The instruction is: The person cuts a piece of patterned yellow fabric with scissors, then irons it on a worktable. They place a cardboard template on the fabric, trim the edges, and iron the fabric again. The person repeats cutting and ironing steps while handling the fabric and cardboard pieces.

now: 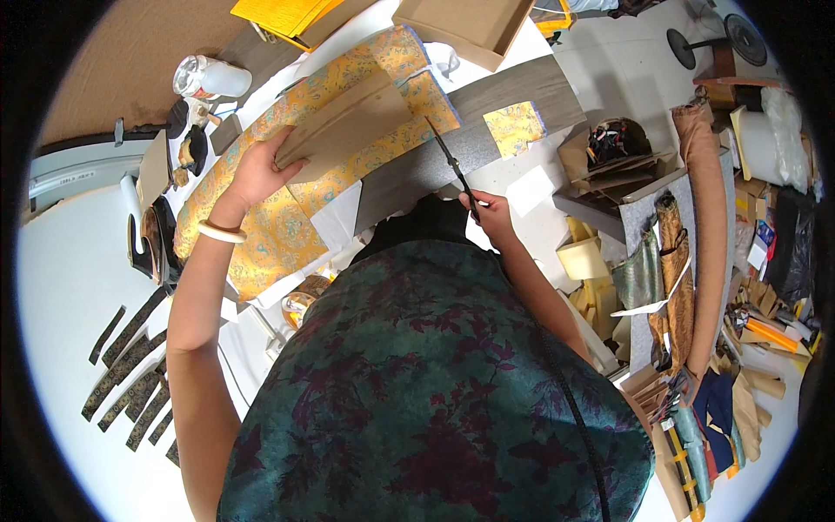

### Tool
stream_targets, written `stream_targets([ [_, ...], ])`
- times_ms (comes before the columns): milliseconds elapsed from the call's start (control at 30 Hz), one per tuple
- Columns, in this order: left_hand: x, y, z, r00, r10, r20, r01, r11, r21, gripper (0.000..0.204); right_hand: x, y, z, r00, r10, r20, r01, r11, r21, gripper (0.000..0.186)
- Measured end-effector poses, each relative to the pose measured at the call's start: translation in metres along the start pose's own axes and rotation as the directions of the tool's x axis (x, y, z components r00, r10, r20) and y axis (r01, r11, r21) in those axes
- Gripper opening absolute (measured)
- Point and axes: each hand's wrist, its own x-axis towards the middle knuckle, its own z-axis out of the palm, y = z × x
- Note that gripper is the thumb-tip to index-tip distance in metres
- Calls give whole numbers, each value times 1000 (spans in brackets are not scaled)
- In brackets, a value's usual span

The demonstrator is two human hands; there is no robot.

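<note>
My left hand (265, 174) grips a flat brown board (344, 122), fingers curled at its left end. The board lies on yellow paisley-patterned material (270, 257) with a pale backing edge, spread across the worktop. Dark scissors (452, 163) are held in my right hand (487, 215), their blades pointing up toward the right edge of the yellow material; whether they touch it I cannot tell. A small yellow patterned square (513, 128) lies to the right on the dark grey surface (404, 204).
A cardboard tray (465, 22) and a clear container (211, 78) sit at the back. Dark patterned strips (130, 374) lie at left. On the right stand a bin of scraps (613, 157), fabric rolls (700, 244), piled offcuts and a black fan (744, 39).
</note>
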Motion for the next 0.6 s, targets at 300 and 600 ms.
stream_targets([
  [300, 1, 6, -4, 998, -30, 61, 30, 1000, 3, 67, 8, -14, 4, 999, -7, 52, 8, 1000, -20, 30],
  [600, 2, -7, 2, 999, 1, 48, 0, 1000, -25, 62, 32, -8, 14, 999, 7, 33, -9, 998, 58, 29],
])
